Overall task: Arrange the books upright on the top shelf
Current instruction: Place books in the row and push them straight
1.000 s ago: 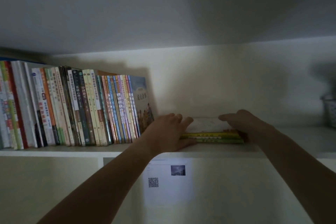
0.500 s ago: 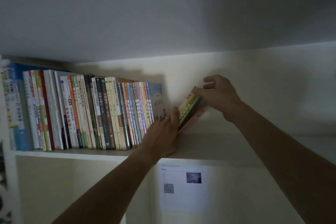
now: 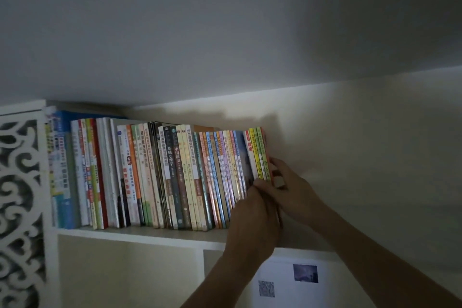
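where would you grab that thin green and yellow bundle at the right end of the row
Pinch the green and yellow bundle across its spines from the open right side, where the right hand is; the row of books blocks the left face.

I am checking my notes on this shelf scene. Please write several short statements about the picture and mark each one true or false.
1. The small bundle of thin books stands at the right end of the row of books. True.
2. The bundle lies flat on the top shelf. False: it stands nearly upright against the row.
3. Both hands are at the bundle, the left hand in front and the right hand on its right side. True.
4. A sheet with a QR code hangs above the books. False: it is below the shelf.
5. A carved white panel is at the right edge. False: it is at the left edge.
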A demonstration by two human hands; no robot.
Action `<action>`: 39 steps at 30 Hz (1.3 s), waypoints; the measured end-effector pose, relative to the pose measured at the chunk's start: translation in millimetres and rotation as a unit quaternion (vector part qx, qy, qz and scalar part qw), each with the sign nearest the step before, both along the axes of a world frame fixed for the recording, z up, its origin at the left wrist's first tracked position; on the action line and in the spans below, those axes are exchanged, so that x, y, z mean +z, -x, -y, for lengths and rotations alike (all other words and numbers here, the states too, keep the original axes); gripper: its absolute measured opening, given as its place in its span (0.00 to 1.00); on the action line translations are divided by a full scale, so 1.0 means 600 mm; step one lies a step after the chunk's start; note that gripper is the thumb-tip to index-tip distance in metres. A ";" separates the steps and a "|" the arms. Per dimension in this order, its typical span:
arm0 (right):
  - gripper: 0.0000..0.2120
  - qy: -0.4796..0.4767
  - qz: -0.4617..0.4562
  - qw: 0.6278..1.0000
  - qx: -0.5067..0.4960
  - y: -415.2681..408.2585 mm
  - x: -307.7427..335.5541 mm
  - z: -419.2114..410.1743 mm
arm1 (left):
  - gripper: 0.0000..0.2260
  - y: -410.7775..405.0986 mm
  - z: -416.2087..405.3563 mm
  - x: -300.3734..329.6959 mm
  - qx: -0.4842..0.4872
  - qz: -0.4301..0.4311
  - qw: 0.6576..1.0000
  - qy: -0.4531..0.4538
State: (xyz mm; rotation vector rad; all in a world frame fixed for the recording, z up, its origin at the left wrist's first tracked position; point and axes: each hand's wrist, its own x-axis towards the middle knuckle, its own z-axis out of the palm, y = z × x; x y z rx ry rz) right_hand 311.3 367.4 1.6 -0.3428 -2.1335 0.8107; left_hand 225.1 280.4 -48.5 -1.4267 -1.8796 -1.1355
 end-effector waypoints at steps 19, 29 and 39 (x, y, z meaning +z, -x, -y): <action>0.14 0.024 -0.070 0.995 -0.072 0.023 -0.040 -0.001 | 0.03 0.015 0.162 0.008 0.081 0.007 0.981 -0.177; 0.12 0.081 -0.026 0.996 -0.024 0.014 -0.033 0.029 | 0.14 -0.023 0.210 0.020 0.059 0.010 0.977 -0.207; 0.10 -0.106 -0.211 0.965 -0.115 -0.037 -0.034 0.137 | 0.12 -0.075 0.250 0.012 0.100 -0.057 0.952 -0.285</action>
